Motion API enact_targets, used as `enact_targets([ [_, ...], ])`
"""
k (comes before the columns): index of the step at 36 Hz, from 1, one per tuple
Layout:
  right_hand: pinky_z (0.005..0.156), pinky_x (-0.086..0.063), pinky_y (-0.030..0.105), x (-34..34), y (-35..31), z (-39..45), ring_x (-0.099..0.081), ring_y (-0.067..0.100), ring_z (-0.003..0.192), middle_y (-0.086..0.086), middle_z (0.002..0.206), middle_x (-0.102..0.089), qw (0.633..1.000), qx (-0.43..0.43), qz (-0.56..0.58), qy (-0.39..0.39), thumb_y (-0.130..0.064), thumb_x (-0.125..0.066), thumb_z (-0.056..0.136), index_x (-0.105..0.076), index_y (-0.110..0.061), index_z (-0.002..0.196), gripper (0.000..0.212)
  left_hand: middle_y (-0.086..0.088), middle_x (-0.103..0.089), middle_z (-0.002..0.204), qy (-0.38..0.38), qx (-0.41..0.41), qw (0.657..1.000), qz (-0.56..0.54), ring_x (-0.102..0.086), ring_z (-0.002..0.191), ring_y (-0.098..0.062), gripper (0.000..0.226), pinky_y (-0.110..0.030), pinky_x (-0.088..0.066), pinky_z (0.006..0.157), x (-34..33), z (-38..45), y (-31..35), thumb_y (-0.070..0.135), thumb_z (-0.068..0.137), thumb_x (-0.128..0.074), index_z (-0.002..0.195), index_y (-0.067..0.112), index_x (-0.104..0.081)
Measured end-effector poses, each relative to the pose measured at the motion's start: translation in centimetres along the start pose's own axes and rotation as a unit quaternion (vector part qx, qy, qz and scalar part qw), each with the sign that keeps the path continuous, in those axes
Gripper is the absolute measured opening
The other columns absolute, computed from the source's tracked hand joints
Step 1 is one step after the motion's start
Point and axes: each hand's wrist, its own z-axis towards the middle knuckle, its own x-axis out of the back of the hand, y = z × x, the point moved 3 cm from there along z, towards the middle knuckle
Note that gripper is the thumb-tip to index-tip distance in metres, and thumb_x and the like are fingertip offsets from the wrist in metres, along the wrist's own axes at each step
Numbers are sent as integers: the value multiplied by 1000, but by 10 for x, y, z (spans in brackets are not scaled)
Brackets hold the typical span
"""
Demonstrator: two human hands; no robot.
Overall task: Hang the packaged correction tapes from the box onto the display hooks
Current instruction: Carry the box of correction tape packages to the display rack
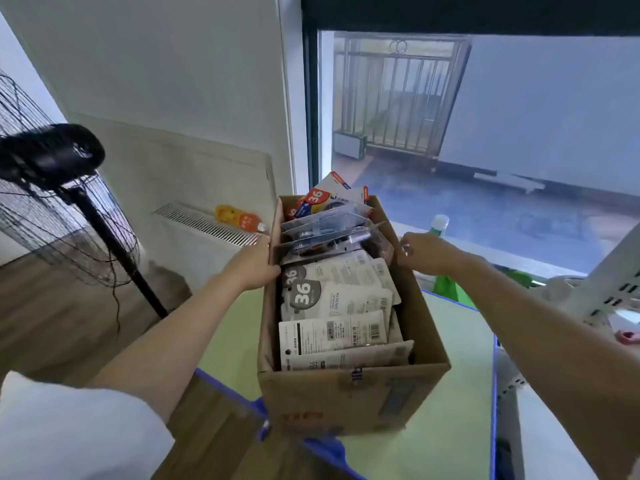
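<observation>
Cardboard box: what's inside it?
The cardboard box is packed with correction tape packs, white ones near, clear blisters and colourful cards farther back. Lower layers and the bottom are covered.

Brown cardboard box (349, 386) dead centre, faint red print low on its near wall. Inside it, white packaged correction tapes (337, 303) with dark grey circles carrying a white "36" and black barcodes; toward 12 o'clock in the box, clear blister packs over dark contents, then cards in red, blue and yellow with a white "36" on red. The table (450, 341) under it is pale green, edged in blue. At 9 o'clock, a black fan (52, 157) with a black wire grille. Orange bottle (239, 218) at 11 o'clock on a white slatted radiator (204, 225). Wood-grain brown floor (59, 313) at 8 o'clock. White sleeve (69, 431) at 7 o'clock
</observation>
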Motion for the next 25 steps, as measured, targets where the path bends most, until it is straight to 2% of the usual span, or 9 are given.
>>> enact_targets([
  [4, 82, -45, 35, -3, -1, -2, -57, 31, 102, 16, 112, -61, 1000, -18, 17, 6, -19, -52, 90, -52, -5, 100, 17, -22, -61, 116, -2, -9, 1000, -22, -56, 108, -34, 22, -25, -33, 70, 1, -1, 3, 14, 91, -55, 110, 3, -53],
  [6, 81, -43, 32, -2, -5, -3, -58, 30, 103, 16, 113, -61, 1000, -17, 10, -6, -18, -51, 91, -54, -4, 98, 15, -19, -62, 105, -6, -9, 1000, -27, -58, 98, -32, 5, -26, -33, 65, 1, -1, 3, 13, 91, -55, 89, 9, -52],
  [8, 77, -40, 28, 2, -11, -8, -58, 30, 102, 16, 111, -62, 1000, -8, -14, -18, -16, -49, 93, -55, -4, 89, 14, -13, -61, 90, -7, 6, 999, -40, -59, 78, -26, 19, -26, -38, 54, -2, 6, -5, 13, 89, -56, 71, 13, -48],
  [10, 72, -40, 26, 2, -14, -8, -60, 30, 96, 15, 102, -63, 999, -10, -26, -22, -14, -47, 94, -45, -9, 71, 24, -7, -59, 76, -13, 28, 998, -55, -56, 62, -17, 25, -19, -39, 46, -5, 9, -10, 15, 88, -56, 64, 16, -47],
  [14, 48, -36, 17, -3, -12, -5, -55, 19, 61, 11, 83, -61, 999, -26, 27, -20, -13, -46, 94, -41, -15, 70, 24, -6, -60, 74, -15, 48, 995, -86, -58, 59, -15, 22, -19, -45, 47, -9, 12, -13, 15, 88, -56, 67, 14, -52],
  [16, 40, -37, 16, -6, -10, -5, -53, 14, 51, 5, 75, -57, 996, -35, 74, -19, -12, -46, 95, -40, -17, 74, 22, -5, -59, 80, -3, 56, 992, -110, -59, 64, -18, 7, -22, -47, 49, -12, 14, -13, 14, 88, -57, 81, 12, -54],
  [18, 37, -41, 15, -8, -8, -5, -55, 13, 50, 1, 72, -54, 992, -40, 119, -21, -14, -48, 95, -42, -17, 84, 13, -5, -57, 86, 10, 67, 990, -120, -59, 74, -24, 10, -26, -49, 53, -14, 12, -14, 16, 88, -57, 95, 12, -52],
  [21, 39, -47, 20, -13, -5, -5, -58, 14, 59, 1, 78, -56, 982, -45, 176, -43, -17, -54, 93, -47, -17, 92, 7, -9, -60, 95, 32, 78, 991, -104, -60, 85, -29, 18, -34, -54, 69, -16, 12, -18, 18, 86, -58, 102, 11, -56],
  [25, 43, -50, 21, -14, -5, -6, -60, 16, 59, 2, 77, -56, 975, -62, 211, -44, -12, -56, 92, -50, -13, 102, 11, -14, -67, 97, 49, 85, 991, -94, -61, 83, -28, 15, -28, -44, 61, -18, 12, -17, 14, 84, -60, 95, 6, -64],
])
